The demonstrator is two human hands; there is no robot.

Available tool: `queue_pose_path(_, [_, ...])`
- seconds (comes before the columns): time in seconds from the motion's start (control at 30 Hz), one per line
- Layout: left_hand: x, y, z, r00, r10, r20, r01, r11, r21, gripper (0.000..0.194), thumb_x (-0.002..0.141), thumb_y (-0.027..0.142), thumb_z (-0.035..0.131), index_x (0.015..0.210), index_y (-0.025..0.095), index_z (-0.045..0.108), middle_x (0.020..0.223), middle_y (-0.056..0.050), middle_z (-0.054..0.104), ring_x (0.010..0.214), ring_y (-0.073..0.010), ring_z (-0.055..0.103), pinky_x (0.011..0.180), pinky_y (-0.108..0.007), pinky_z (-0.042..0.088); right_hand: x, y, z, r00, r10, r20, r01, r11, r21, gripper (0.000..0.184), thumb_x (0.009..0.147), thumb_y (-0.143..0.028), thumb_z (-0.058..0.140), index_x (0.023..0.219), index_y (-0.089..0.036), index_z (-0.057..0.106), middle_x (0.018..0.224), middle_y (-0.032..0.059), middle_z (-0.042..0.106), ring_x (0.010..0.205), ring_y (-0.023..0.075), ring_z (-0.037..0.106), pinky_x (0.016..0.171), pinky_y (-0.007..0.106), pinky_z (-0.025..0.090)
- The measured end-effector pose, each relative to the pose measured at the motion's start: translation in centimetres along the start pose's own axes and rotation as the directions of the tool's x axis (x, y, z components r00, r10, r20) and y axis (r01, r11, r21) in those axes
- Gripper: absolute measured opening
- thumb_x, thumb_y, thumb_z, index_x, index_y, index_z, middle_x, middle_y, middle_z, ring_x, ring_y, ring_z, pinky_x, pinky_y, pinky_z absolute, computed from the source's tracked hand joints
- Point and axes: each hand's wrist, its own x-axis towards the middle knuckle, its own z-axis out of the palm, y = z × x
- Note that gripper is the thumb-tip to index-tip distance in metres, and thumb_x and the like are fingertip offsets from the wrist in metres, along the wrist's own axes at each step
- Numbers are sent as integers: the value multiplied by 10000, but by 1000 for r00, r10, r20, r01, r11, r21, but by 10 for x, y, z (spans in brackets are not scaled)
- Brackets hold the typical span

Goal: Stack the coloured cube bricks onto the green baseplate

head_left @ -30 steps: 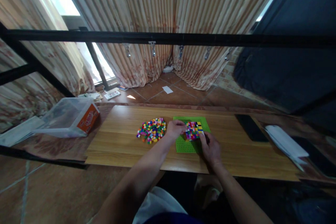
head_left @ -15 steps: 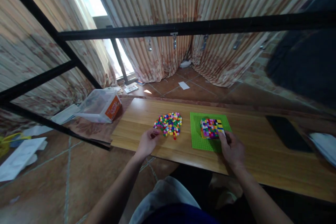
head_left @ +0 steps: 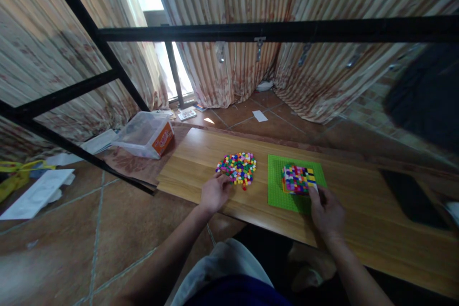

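A loose pile of small multicoloured toy bricks (head_left: pixel 241 167) lies on the wooden table. At its near left edge is my left hand (head_left: pixel 215 193), fingers curled together and pointing down at the bricks; whatever is between the fingertips is hidden. To the right, a green baseplate (head_left: pixel 277 196) carries a built block of toy bricks (head_left: pixel 298 179) in mixed colours. My right hand (head_left: pixel 327 213) grips the block's near right corner, thumb on the top edge and the other fingers curled behind, partly out of sight.
The wooden table (head_left: pixel 193 153) also bears a dark flat panel (head_left: pixel 414 198) on the right. A clear plastic box (head_left: pixel 143 134) with an orange label stands on the floor beyond the left end. A black metal bar (head_left: pixel 229 33) crosses in front of the curtains.
My left hand has moved to the brick pile's near edge, its fingers now lower. My right hand stays at the block's corner. The whole view has shifted slightly.
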Motion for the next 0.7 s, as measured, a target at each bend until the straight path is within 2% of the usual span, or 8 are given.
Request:
queue_pose_path(0.1, [1, -1, 1, 1000, 23, 1, -23, 1000, 21, 155, 859, 192, 582, 933, 243, 708, 1052, -40, 683, 927, -194, 658, 782, -279, 477, 0, -1, -1, 1000, 8, 3, -8, 1000, 15, 596, 872, -666, 437, 1015, -152, 701, 937, 152, 716, 832, 293, 655, 735, 395, 482])
queue_pose_path(0.2, [1, 0, 1, 999, 31, -8, -31, 1000, -5, 124, 868, 196, 568, 901, 226, 684, 1001, -44, 678, 872, -186, 653, 743, -274, 466, 0, -2, -1, 1000, 12, 6, -12, 1000, 17, 569, 877, -643, 447, 1013, -151, 698, 940, 155, 715, 828, 293, 653, 737, 402, 482])
queue_pose_path(0.43, [4, 21, 5, 997, 70, -36, -78, 946, -315, 83, 848, 161, 543, 840, 195, 618, 781, -7, 655, 700, -139, 614, 665, -239, 441, 0, -9, -2, 1000, -5, -3, 5, 999, 37, 545, 892, -635, 437, 992, -158, 681, 910, 144, 705, 799, 276, 637, 736, 402, 475])
queue_pose_path(0.7, [16, 50, 34, 995, 102, -13, -93, 842, -531, 89, 819, 148, 560, 816, 183, 642, 750, 4, 650, 690, -122, 590, 661, -226, 444, 1, -7, 0, 1000, 0, 1, 0, 998, 68, 544, 893, -631, 452, 998, -150, 681, 936, 145, 704, 835, 263, 635, 773, 404, 477])
